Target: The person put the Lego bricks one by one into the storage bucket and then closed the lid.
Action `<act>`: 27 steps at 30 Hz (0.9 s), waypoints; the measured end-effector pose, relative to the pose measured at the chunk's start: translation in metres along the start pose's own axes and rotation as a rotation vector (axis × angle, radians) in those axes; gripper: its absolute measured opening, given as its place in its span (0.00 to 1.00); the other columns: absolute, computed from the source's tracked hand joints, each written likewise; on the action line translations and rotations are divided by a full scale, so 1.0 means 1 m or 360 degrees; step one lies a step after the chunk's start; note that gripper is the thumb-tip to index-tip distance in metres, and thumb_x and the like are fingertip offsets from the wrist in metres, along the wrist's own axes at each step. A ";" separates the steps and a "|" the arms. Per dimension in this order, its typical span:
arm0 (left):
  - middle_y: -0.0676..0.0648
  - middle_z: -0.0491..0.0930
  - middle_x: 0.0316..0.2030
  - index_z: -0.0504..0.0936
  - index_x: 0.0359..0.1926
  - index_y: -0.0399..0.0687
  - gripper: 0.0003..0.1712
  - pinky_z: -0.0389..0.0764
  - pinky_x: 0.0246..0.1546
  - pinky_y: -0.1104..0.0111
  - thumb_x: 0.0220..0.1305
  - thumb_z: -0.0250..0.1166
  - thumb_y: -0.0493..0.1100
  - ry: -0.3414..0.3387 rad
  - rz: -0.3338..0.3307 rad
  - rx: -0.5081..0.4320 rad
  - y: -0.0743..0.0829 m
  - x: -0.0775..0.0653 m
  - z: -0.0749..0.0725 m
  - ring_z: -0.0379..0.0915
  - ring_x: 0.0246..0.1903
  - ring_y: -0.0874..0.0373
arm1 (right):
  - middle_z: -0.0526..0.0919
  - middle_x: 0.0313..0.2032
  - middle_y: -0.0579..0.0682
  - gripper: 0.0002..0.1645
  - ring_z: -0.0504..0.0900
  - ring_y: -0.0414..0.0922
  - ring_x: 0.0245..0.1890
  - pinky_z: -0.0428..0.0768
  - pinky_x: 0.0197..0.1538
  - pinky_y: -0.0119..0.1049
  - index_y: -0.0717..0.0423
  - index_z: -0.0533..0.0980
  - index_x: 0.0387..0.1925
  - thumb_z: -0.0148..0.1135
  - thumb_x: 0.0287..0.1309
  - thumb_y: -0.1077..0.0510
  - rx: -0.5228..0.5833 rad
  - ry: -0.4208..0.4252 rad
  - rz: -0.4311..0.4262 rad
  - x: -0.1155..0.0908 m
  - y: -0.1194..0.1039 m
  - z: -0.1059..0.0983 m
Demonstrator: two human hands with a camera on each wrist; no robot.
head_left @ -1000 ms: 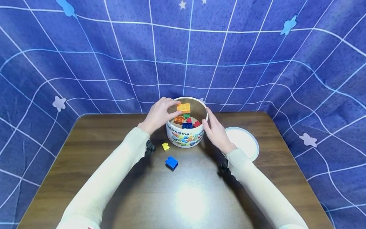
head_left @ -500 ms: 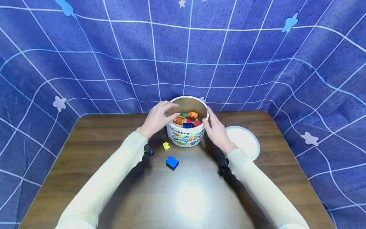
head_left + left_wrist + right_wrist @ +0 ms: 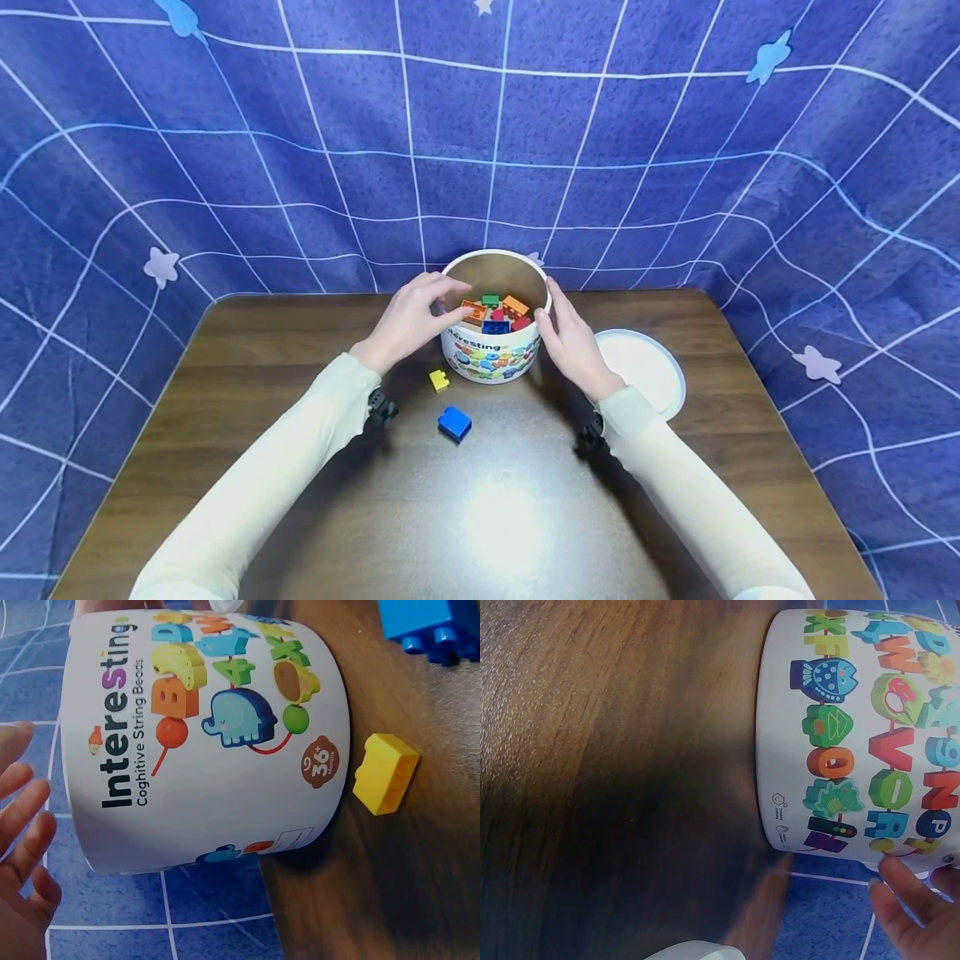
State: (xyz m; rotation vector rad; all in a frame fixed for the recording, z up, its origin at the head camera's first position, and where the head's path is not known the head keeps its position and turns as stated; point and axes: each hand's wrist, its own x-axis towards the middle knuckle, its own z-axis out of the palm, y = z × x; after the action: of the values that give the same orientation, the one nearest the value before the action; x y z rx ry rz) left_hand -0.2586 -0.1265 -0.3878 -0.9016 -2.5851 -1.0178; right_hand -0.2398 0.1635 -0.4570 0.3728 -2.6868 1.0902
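Observation:
A round white tub (image 3: 491, 354) with "Interesting" lettering stands on the table, its mouth facing up. Inside it lie several toy bricks, among them an orange brick (image 3: 514, 307), a green brick (image 3: 491, 300) and a dark blue brick (image 3: 496, 327). My left hand (image 3: 408, 319) is over the tub's left rim, thumb and fingers spread apart with nothing between them. Against the tub's right side rests my right hand (image 3: 573, 346), thumb toward the front and fingers extended along the wall. In the left wrist view, the left fingers (image 3: 30, 817) show beside the tub's rim.
In front of the tub, a small yellow brick (image 3: 438, 381) and a larger blue brick (image 3: 454, 424) lie on the wooden table (image 3: 300, 350). A round white lid (image 3: 645, 371) lies behind the right wrist. Blue grid-patterned cloth (image 3: 450, 125) hangs around the table.
My left hand has let go of a light orange brick, which dropped into the tub, and has drawn slightly back and down at the rim. The right hand has stayed on the tub.

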 end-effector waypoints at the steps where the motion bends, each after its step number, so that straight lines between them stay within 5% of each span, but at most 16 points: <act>1: 0.45 0.85 0.49 0.87 0.58 0.48 0.20 0.78 0.42 0.60 0.67 0.74 0.46 -0.0001 0.0007 -0.0002 0.001 -0.002 -0.001 0.76 0.43 0.50 | 0.59 0.80 0.56 0.43 0.66 0.56 0.75 0.67 0.74 0.55 0.51 0.50 0.84 0.41 0.80 0.35 0.0001 0.0003 -0.0001 0.000 0.000 0.000; 15: 0.49 0.85 0.44 0.88 0.55 0.47 0.21 0.82 0.40 0.61 0.61 0.78 0.42 -0.0061 0.0091 -0.0110 0.013 -0.051 -0.001 0.80 0.38 0.49 | 0.57 0.80 0.56 0.42 0.65 0.56 0.76 0.66 0.75 0.55 0.50 0.49 0.84 0.43 0.80 0.38 -0.0008 -0.0011 0.0020 -0.001 0.000 -0.002; 21: 0.48 0.86 0.49 0.88 0.57 0.48 0.23 0.86 0.43 0.59 0.62 0.78 0.47 -0.0283 0.0076 -0.0118 0.006 -0.083 0.016 0.80 0.44 0.51 | 0.57 0.80 0.55 0.41 0.64 0.55 0.76 0.66 0.75 0.55 0.50 0.48 0.84 0.44 0.81 0.39 0.0001 -0.0030 0.0039 -0.001 -0.002 -0.002; 27: 0.51 0.83 0.57 0.84 0.64 0.52 0.28 0.82 0.57 0.55 0.65 0.74 0.54 -0.0580 -0.0014 -0.0049 -0.006 -0.102 0.033 0.78 0.56 0.54 | 0.57 0.81 0.55 0.42 0.64 0.55 0.76 0.66 0.75 0.55 0.50 0.48 0.84 0.42 0.80 0.36 0.0004 -0.0032 0.0038 -0.001 -0.002 -0.001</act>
State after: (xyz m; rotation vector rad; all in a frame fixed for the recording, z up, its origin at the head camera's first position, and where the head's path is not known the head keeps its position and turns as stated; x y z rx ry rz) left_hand -0.1813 -0.1551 -0.4565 -1.1820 -2.8732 -0.9746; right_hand -0.2384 0.1626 -0.4550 0.3544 -2.7147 1.1020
